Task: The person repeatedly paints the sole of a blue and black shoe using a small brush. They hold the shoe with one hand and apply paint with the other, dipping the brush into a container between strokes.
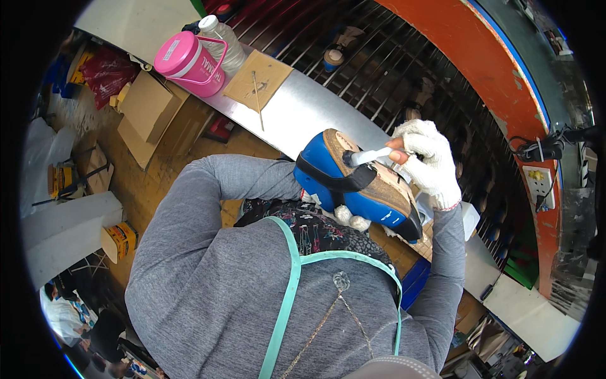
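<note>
Upper left: pink jug (187,61), clear bottle (226,43), cardboard square (259,79). Centre: blue shoe (353,183), sole up, cradled from beneath by gloved left hand (346,216). Centre right: gloved right hand (429,161) pinching white brush (369,156) against sole

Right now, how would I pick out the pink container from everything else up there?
Find the long grey metal shelf running past the person. At its far left end stands the pink jug, beside a clear plastic bottle. It alone is bright pink, with a loop handle.
</note>
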Action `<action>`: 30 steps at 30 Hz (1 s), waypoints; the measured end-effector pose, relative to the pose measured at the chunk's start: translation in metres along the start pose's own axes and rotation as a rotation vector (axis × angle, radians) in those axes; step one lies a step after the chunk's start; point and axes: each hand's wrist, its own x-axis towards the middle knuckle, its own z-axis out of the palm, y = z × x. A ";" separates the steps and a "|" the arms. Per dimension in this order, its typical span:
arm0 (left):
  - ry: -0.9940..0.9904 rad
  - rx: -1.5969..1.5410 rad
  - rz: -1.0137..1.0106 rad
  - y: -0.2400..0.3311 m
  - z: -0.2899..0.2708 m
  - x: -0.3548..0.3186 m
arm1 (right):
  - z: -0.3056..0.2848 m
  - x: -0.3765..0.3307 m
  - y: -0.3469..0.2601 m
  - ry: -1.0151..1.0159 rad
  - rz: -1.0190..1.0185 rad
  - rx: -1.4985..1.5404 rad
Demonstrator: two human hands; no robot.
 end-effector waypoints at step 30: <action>0.270 -0.213 0.602 0.035 -0.136 -0.019 | 0.041 0.054 0.030 0.726 0.203 -0.745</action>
